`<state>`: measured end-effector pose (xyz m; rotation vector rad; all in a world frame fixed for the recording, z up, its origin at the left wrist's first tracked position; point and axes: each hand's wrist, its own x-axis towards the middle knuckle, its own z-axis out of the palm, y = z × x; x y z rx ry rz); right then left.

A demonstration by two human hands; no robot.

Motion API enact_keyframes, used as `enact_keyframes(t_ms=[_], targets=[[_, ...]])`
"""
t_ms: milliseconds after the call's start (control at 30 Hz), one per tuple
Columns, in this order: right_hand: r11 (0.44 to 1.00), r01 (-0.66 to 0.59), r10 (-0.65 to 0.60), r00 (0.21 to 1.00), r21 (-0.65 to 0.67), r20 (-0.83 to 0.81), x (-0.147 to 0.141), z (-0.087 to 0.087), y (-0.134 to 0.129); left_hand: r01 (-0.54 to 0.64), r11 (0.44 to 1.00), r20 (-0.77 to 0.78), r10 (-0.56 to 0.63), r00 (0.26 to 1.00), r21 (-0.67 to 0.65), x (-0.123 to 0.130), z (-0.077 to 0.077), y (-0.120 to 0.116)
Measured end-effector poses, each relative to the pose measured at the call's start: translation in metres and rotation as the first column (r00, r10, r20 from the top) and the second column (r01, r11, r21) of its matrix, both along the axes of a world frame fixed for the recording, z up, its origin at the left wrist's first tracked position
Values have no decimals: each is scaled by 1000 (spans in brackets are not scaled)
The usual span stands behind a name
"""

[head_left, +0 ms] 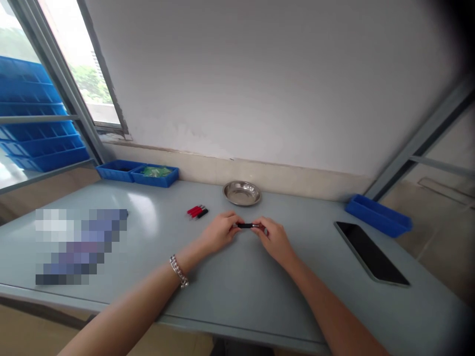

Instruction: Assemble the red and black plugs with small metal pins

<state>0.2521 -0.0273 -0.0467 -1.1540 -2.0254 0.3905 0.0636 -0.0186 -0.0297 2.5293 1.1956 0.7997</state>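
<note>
Between my two hands, just above the table, is a short black rod (pixel 245 226) with a shiny metal end toward the right. The fingertips of my left hand (pixel 221 231) pinch its left end. My right hand (pixel 273 237) is closed around the metal end, and its fingers partly hide it. Left of my hands lies a small group of red rods (pixel 194 211) of similar size, side by side with another black rod (pixel 202 213). A round, shallow steel bowl (pixel 242 193) stands just beyond my hands. What exactly the rods are I cannot make out.
At the back left stand two blue bins (pixel 120 170), one holding green packets (pixel 156 171). A blue tray (pixel 378 215) sits at the right edge, near a dark-screened phone or tablet (pixel 373 252). A blurred-out object (pixel 81 247) lies left. Stacked blue bins (pixel 40 133) stand beyond the frame.
</note>
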Motion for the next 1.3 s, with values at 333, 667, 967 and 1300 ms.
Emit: enact_keyframes(t_ms=[333,667,967,1300], targets=[[999,-7,3,994,36,108,4,2,-1,5,999,36,-6,999,37,0,-1,0],[987,-61,49,995,-151,-83,0,14,-6,14,996,19,-15,1000,85,3,4,-5],[953,-97,26,971,-286,-239,-2,7,-1,-6,991,-9,8,1000,130,1,-1,-3],[987,7,-31,989,-159,-146,-2,3,1,-59,993,28,56,998,100,0,3,-2]])
